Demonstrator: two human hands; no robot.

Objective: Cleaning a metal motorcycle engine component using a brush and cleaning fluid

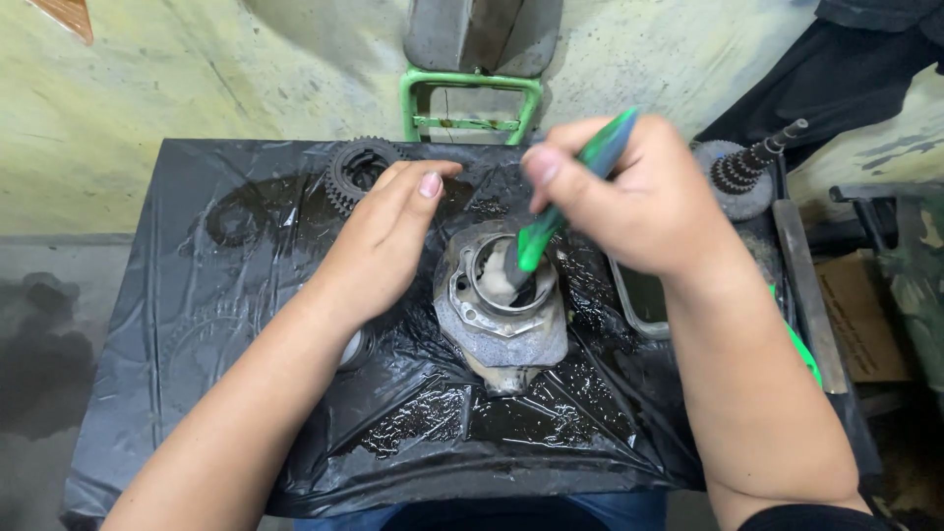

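Observation:
A grey metal engine cylinder [500, 324] stands on a wet black plastic sheet [236, 295], its round bore facing up. My right hand [629, 192] grips a green-handled brush [565, 197] whose bristle end reaches down into the bore. My left hand [379, 241] rests with fingers together on the left side of the cylinder, steadying it. Oily liquid pools on the sheet around the cylinder's base.
A toothed gear ring [356, 169] lies at the back left of the sheet. A geared shaft [744, 169] stands at the back right, beside a metal bar [808, 285]. A small tray [639, 300] sits under my right wrist. A green metal frame [470, 98] stands behind.

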